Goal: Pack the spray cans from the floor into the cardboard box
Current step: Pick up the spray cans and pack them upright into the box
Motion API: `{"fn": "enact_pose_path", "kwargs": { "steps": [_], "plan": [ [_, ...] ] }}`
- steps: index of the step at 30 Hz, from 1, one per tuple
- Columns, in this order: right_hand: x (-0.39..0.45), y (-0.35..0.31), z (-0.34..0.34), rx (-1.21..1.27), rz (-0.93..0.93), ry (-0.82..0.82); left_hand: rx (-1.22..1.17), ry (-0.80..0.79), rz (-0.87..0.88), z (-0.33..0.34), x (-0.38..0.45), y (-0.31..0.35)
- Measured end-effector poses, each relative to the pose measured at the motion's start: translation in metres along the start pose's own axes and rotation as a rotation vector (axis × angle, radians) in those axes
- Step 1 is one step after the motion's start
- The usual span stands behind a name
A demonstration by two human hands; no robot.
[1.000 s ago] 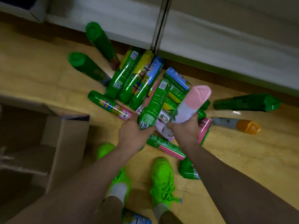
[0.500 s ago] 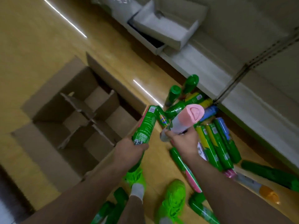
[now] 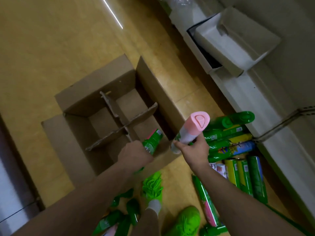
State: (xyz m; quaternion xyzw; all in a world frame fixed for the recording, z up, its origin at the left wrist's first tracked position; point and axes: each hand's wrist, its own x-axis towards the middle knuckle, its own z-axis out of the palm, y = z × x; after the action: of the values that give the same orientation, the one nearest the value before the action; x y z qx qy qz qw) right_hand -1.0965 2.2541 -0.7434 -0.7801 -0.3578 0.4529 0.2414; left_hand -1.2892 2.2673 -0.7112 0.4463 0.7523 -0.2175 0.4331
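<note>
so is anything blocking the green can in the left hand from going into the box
Nothing visible does. The left hand holds the green spray can over the open brown cardboard box; the cell below, beside the cardboard dividers, looks empty.

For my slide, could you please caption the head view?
Left hand lowers a green can into the divided cardboard box; right hand holds a pink-capped can.

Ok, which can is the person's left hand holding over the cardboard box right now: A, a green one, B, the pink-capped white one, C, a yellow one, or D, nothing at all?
A: the left hand grips a green can over the cardboard box, while the right hand holds the pink-capped can.
</note>
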Motion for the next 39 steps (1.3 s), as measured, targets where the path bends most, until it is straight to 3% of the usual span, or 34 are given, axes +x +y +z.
{"fn": "enact_pose_path", "kwargs": {
  "steps": [6,10,16,25,30,39],
  "plan": [
    [0.037,-0.012,0.032,-0.095,-0.042,-0.088,0.104,0.033,0.140,0.010,0.053,-0.003],
    [0.050,-0.001,0.054,-0.145,-0.147,-0.052,0.170,0.044,0.203,0.044,0.073,-0.012],
    [0.068,0.017,0.073,-0.216,-0.144,-0.119,0.144,0.050,0.222,0.083,0.088,-0.014],
    [0.071,0.010,0.088,-0.307,-0.219,-0.254,-0.128,0.064,0.169,0.117,0.096,-0.029],
    [0.060,-0.010,0.106,-0.323,-0.299,-0.354,-0.397,0.088,0.115,0.120,0.086,-0.047],
    [0.005,-0.052,0.157,-0.217,-0.385,-0.576,-0.577,0.254,-0.172,0.112,0.061,-0.139]
  ]
}}
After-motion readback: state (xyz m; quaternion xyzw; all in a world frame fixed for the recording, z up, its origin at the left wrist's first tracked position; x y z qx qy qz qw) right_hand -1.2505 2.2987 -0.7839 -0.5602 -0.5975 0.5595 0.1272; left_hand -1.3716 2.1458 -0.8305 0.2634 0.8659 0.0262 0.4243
